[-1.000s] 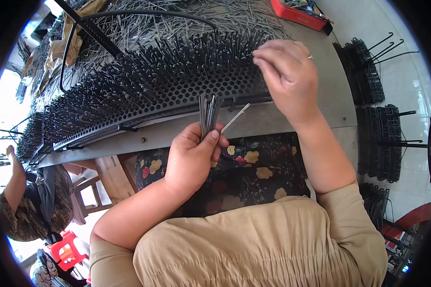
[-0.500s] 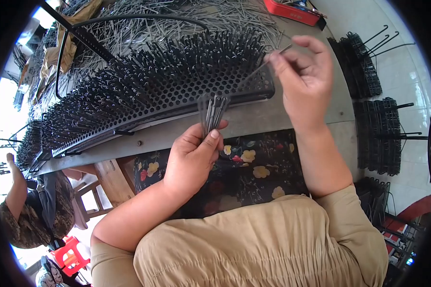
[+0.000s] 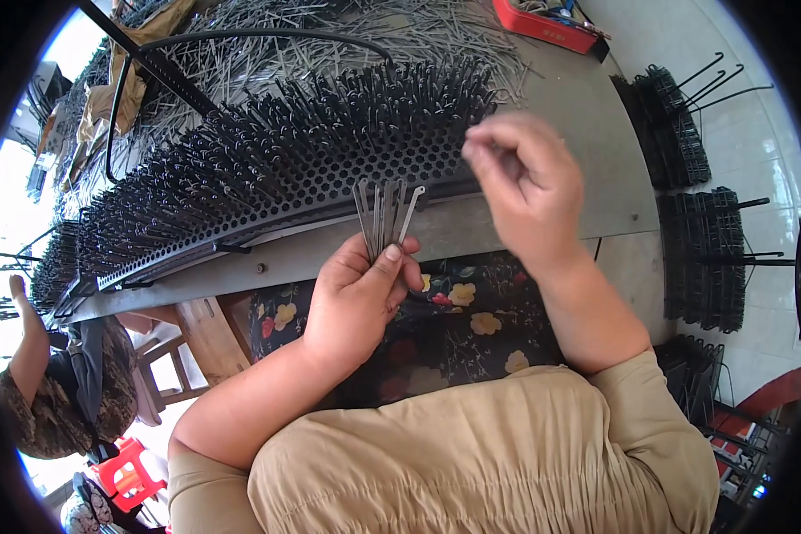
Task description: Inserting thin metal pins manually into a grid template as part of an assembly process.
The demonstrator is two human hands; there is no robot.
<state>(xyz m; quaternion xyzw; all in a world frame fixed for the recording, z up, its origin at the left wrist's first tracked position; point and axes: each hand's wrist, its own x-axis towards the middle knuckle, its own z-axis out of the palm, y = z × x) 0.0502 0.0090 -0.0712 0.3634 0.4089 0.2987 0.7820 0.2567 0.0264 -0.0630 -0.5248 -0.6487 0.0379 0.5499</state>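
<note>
My left hand [image 3: 356, 280] is closed round a fanned bunch of thin grey metal strips [image 3: 385, 214]. They point upward, and some have a small looped or holed tip. The thumb presses across their lower part. My right hand [image 3: 534, 182] is raised over the right end of a long black perforated rack [image 3: 329, 190], with thumb and forefinger pinched together. It is slightly blurred, and what the pinch holds, if anything, cannot be made out. Many dark hook-ended rods [image 3: 267, 147] stand crowded in the rack's holes, and the rack's front strip shows bare holes.
Behind the rack lies a heap of loose metal strips [image 3: 445, 40]. A red tray [image 3: 547, 27] holds small items at the far right. Black wire bundles [image 3: 703, 258] stand on the right floor. A dark floral cloth [image 3: 472, 307] covers my lap. Another person's arm [image 3: 31, 347] shows at far left.
My right hand has come left and down from the far right, and the strip seen in its fingers no longer shows clearly. The strips in my left hand are spread wider.
</note>
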